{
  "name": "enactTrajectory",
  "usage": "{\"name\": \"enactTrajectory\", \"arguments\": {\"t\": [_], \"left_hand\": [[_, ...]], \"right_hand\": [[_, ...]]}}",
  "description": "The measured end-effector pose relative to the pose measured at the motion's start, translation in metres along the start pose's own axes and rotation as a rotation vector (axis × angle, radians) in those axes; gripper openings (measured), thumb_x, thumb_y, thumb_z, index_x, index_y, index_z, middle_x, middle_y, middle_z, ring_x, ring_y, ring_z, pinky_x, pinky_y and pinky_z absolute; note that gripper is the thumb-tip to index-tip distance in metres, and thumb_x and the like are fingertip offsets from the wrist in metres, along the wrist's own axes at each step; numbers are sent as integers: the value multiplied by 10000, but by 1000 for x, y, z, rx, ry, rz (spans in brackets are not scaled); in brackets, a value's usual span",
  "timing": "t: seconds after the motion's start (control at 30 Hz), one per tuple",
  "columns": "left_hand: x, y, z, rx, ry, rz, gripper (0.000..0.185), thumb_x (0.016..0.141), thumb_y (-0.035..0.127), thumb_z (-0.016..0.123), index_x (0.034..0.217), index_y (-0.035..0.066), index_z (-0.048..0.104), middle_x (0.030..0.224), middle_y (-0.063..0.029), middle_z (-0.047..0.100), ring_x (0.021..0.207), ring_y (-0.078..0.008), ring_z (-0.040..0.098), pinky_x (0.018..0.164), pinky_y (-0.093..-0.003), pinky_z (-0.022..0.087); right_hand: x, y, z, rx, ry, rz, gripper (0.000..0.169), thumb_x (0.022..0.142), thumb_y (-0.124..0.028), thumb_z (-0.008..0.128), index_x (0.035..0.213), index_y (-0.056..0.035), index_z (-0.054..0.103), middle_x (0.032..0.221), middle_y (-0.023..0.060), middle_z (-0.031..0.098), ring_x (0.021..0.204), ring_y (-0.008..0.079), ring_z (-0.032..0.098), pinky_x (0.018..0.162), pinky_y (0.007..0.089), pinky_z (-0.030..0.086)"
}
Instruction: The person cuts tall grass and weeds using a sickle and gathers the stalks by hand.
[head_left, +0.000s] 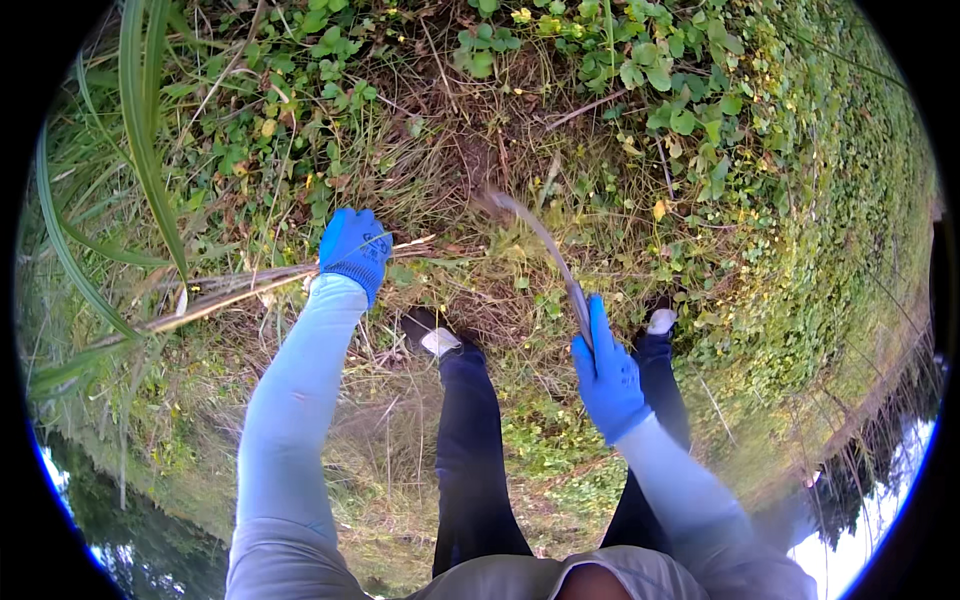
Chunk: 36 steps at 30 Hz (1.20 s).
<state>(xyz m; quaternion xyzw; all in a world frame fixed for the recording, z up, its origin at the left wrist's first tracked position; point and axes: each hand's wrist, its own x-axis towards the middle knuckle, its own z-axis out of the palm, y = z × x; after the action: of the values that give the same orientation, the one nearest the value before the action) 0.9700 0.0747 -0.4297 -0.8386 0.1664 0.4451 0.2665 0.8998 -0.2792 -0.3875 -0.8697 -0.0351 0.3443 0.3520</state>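
My left hand, in a blue work glove, is closed around a bundle of long dry grass stalks. The stalks stick out past the hand on both sides, their short ends pointing right. In my right hand, gloved in blue too, is the handle of a sickle. Its thin curved blade reaches up and to the left over the ground, apart from the stalks, and the tip is blurred. Matted dry grass lies beneath the blade.
My shoes and dark trouser legs stand on the grass below the hands. Leafy ground cover spreads over the top and right. Long green grass blades arch in from the left. Thin bare stems rise at the lower right.
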Motion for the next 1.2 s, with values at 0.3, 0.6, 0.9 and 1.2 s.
{"name": "enactTrajectory", "arguments": {"t": [0.3, 0.6, 0.9, 1.2], "left_hand": [[11, -4, 4, -110, -78, -86, 172, 840, 255, 629, 1011, 237, 623, 970, 14, 627, 1016, -187, 571, 828, -383, 409], [5, 22, 12, -241, -162, -51, 315, 857, 348, 628, 1131, 197, 598, 1089, -10, 615, 1094, -197, 565, 881, -413, 420], [-18, 7, 0, -290, -131, -57, 303, 852, 355, 639, 1099, 191, 576, 1076, -8, 610, 1072, -204, 570, 870, -406, 416], [-24, 46, 10, -215, 273, -94, 813, 729, 269, 715, 1447, 188, 342, 1318, -71, 449, 1182, -266, 476, 1016, -462, 357]], "right_hand": [[114, -45, 25, -122, -96, -110, 625, 979, -170, 484, 1521, -157, 172, 1002, 270, 619, 804, 413, 599, 721, 503, 471], [111, -86, -19, 29, 27, -156, 609, 986, -211, 477, 1517, -124, 193, 944, 258, 610, 801, 399, 607, 721, 477, 472], [14, 49, 50, -30, -59, -99, 608, 993, -209, 446, 1537, -204, 176, 1097, 192, 585, 859, 274, 625, 690, 361, 490], [109, -39, 11, -138, -81, -82, 613, 988, -265, 465, 1520, -163, 177, 889, 258, 605, 763, 434, 607, 673, 521, 483]]}}
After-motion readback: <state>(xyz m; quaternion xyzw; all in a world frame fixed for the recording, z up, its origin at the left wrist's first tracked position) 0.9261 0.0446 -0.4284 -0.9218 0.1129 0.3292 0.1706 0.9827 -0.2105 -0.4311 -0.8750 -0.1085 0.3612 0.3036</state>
